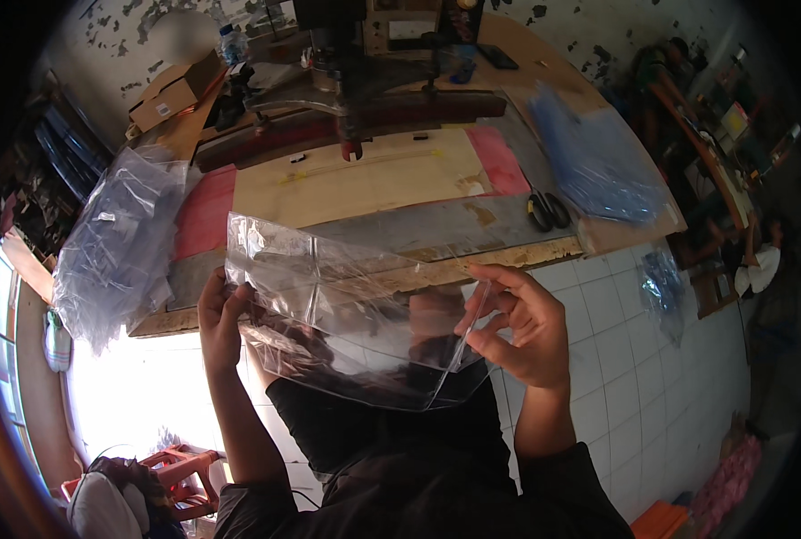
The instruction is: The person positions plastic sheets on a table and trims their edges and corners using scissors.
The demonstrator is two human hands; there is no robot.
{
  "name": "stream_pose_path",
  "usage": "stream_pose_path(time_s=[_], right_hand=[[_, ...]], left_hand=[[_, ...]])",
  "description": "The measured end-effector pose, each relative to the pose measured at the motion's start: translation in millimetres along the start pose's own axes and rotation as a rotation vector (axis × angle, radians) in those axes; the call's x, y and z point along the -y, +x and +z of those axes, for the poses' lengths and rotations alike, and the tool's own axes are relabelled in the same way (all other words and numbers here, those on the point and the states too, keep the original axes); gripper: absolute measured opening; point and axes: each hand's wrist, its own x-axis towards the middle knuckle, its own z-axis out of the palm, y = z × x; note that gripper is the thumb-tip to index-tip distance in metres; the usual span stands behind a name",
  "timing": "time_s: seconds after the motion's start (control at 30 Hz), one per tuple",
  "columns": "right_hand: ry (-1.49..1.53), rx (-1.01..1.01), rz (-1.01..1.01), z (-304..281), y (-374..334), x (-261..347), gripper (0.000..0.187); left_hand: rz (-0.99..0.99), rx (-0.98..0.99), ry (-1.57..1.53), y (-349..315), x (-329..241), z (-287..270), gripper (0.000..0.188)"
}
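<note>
Between my hands, above my lap and in front of the table edge, hangs a clear plastic sheet (356,310), creased and shiny. It looks layered, with a straight seam or fold near its right side; whether it forms a pouch I cannot tell. My left hand (222,316) grips its left edge, thumb toward the sheet. On the other side, my right hand (531,332) holds the right edge between thumb and fingers, some of them seen through the plastic. Beyond the sheet, a press-like machine (342,108) with a long dark red bar stands over a beige work surface (356,184).
A pile of clear plastic (122,242) overhangs the table's left end; bluish plastic sheets (598,162) lie at the right. Black-handled scissors (548,212) rest near the front edge. A cardboard box (176,92) sits at back left, a red stool (185,476) at lower left. Another person (760,265) is far right.
</note>
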Motion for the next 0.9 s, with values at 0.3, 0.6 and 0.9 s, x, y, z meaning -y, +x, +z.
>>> stream_pose_path(time_s=[0.3, 0.6, 0.9], right_hand=[[0.01, -0.008, -0.004, 0, -6, 1, 0.064], [0.43, -0.137, 0.115, 39, -5, -55, 0.063], [0.654, -0.26, 0.238, 106, -14, -108, 0.054]], left_hand=[[-0.004, 0.016, 0.002, 3, 6, -5, 0.031], [0.556, -0.209, 0.887, 45, -102, 13, 0.058], [-0.169, 1.296, 0.226, -89, -99, 76, 0.054]])
